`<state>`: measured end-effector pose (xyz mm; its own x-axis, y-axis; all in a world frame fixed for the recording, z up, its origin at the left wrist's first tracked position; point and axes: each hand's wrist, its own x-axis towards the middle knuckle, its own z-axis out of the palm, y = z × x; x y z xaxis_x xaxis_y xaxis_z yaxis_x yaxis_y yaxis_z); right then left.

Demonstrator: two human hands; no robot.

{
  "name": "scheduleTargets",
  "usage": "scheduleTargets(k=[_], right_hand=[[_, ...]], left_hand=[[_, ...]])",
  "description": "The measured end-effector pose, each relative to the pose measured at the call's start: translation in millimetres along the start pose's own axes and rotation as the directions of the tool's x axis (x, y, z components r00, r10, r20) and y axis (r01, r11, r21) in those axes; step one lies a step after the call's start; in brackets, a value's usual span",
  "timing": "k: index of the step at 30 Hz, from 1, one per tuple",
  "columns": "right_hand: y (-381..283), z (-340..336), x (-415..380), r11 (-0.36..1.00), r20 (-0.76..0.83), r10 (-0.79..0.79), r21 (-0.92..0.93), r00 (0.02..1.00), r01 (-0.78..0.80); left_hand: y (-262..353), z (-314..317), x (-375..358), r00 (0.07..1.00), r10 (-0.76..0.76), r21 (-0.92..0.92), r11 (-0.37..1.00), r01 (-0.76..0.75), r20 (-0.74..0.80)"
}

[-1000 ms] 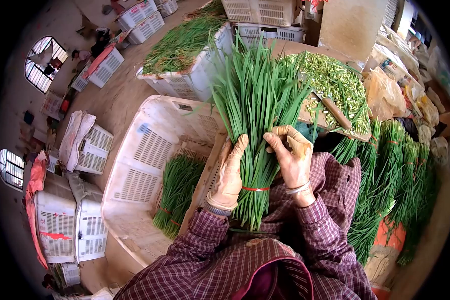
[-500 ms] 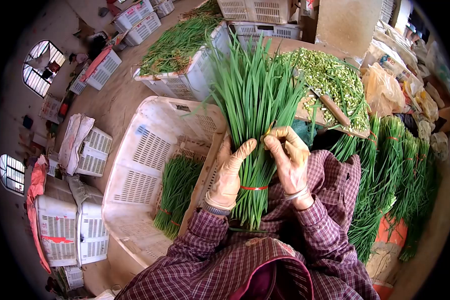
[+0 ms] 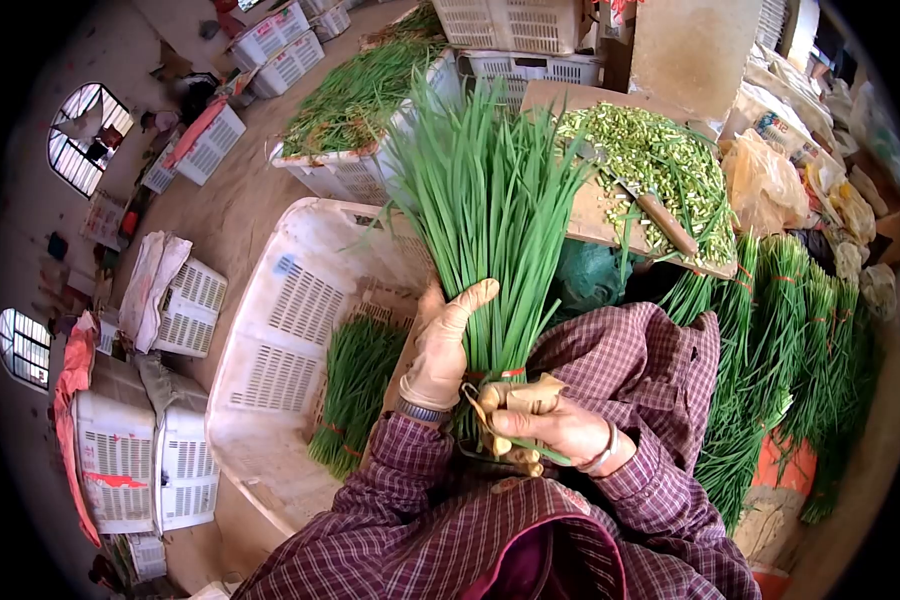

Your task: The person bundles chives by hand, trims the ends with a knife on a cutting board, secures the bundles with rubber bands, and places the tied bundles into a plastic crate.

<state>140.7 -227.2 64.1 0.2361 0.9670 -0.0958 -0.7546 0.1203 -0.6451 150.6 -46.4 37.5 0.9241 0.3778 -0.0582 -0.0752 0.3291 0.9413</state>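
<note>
A thick bundle of green chives (image 3: 495, 230) stands upright in front of me, leaf tips pointing away. My left hand (image 3: 440, 345), in a thin stained glove, is wrapped round its left side with the thumb across the front. A red band (image 3: 510, 373) circles the lower stems. Just below that band my right hand (image 3: 540, 425) is closed at the butt end, its fingers curled and covering the stem ends. From under the right thumb sticks a single chive leaf (image 3: 540, 450). The right glove looks torn and yellowed at the fingers.
A white plastic crate (image 3: 260, 400) at left holds banded chives (image 3: 355, 385). On a board at upper right lie chopped stems (image 3: 660, 160) and a wooden-handled knife (image 3: 667, 222). More banded bundles (image 3: 780, 300) stand at right. A crate of loose greens (image 3: 345, 170) is behind.
My right hand has moved down from the middle of the bundle to its lower end, below the red band. The bundle has tilted slightly left, still in my left hand.
</note>
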Motion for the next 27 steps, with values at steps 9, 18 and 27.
scheduleTargets(k=[9,18,27], right_hand=[[-35,-52,-10,0.099,-0.129,-0.713,-0.992,0.689,-0.083],[-37,-65,57,0.617,-0.416,-0.759,-0.704,0.5,0.352],[-77,-61,56,0.863,-0.346,-0.495,-0.302,0.797,0.405]], left_hand=[[34,7,19,0.992,0.121,-0.126,0.984,-0.123,-0.025],[98,45,28,0.865,0.19,0.166,0.941,-0.296,0.465],[52,-54,37,0.824,-0.131,0.028,0.99,0.139,0.551]])
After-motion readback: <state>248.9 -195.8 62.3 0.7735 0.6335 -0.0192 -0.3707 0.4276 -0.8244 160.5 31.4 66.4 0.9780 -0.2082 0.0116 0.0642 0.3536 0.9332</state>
